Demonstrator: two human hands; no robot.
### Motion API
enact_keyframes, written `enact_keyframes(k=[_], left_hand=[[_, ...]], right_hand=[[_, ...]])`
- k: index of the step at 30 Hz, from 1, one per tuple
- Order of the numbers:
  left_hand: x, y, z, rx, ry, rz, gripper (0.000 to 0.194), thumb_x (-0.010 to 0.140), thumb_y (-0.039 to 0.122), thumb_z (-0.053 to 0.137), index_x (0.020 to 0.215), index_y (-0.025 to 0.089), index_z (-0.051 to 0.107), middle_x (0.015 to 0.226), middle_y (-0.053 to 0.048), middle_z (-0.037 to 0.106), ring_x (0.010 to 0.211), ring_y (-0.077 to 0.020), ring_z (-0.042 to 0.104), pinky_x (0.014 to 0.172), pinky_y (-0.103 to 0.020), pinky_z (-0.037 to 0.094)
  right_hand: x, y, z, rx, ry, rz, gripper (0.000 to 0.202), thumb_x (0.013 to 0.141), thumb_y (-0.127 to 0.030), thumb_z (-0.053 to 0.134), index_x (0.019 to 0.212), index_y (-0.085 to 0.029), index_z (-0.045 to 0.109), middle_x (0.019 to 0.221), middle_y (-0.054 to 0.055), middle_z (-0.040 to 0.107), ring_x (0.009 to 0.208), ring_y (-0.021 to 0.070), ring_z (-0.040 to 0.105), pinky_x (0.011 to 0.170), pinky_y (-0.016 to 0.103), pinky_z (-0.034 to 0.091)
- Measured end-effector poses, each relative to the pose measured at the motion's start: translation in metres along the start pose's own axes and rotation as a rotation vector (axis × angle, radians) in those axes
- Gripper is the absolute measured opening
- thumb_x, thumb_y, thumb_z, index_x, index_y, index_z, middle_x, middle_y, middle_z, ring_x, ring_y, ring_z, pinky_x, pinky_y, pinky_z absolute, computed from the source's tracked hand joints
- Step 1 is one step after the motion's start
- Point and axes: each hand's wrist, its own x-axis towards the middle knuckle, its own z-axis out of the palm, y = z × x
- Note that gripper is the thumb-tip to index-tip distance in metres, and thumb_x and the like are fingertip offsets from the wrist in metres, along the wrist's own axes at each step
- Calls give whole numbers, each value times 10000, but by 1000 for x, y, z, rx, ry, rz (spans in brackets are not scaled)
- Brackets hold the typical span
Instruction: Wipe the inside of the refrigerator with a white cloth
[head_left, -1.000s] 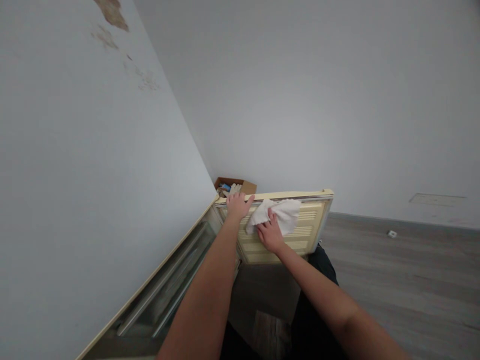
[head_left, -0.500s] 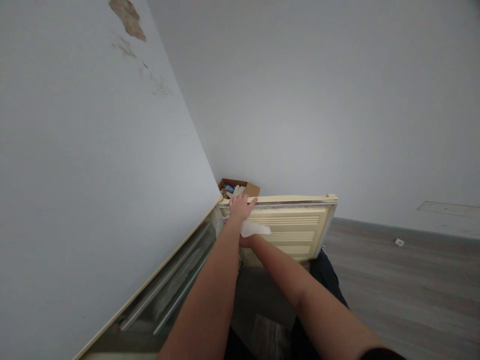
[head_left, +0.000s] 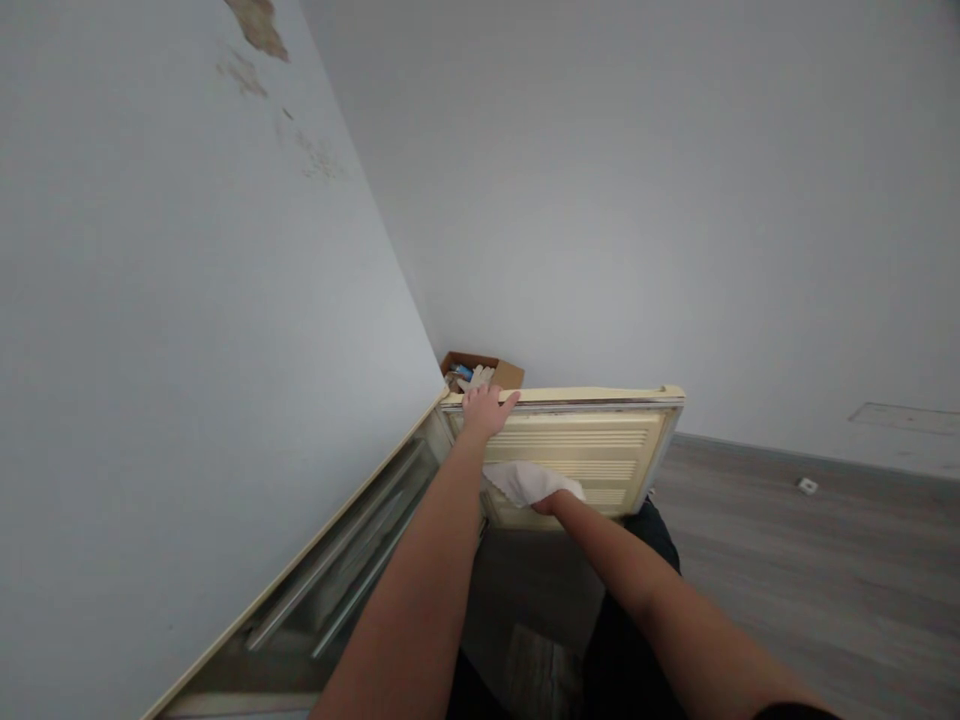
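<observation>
A cream door panel (head_left: 577, 440) with ribbed inner side stands open beside a cream-edged cabinet (head_left: 330, 570) with metal rails inside. My left hand (head_left: 485, 410) grips the door's top edge near its hinge end, thumb spread along the rim. Against the inner face of the door, my right hand (head_left: 551, 500) holds a white cloth (head_left: 525, 482), which covers most of its fingers.
Behind the door, in the corner, sits a cardboard box (head_left: 508, 375) holding gloves and a blue item. A small white object (head_left: 807, 486) lies on the wood-look floor (head_left: 787, 580) at right. Walls rise left and behind.
My right hand and the white cloth have moved right, away from the hinge side, across the door's inner face. My left hand stays on the top edge.
</observation>
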Motion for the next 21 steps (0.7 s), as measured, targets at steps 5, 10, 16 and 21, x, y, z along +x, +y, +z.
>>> enact_keyframes(k=[5,10,16,21], left_hand=[[-1,3,-3,-6,4,-6,610,986,632,267,1242,227,644,1305,-125,650,1263,-304,541,1114,-419,335],[1,4,-1,-19,11,-16,612,985,627,275,1242,209,640,1296,-143,648,1264,-314,539,1129,-426,318],[4,3,1,-9,1,-18,608,983,638,267,1216,217,639,1297,-130,648,1241,-309,547,1112,-431,335],[5,7,2,11,7,-29,616,987,628,257,1206,195,636,1283,-150,649,1253,-329,538,1094,-448,338]], right_hand=[[-48,43,-16,37,-4,72,527,975,-284,394,1478,-191,519,1486,81,520,1371,210,510,1159,315,398],[-80,60,-28,11,132,198,545,983,-319,379,1512,-227,471,1608,58,356,1499,270,308,1247,459,237],[-61,40,-25,82,599,671,682,1020,-410,268,1524,47,322,1651,269,67,1543,395,-31,1221,611,133],[-29,58,-42,509,792,1020,550,998,-298,253,1308,62,530,1480,384,358,1476,477,198,1168,695,130]])
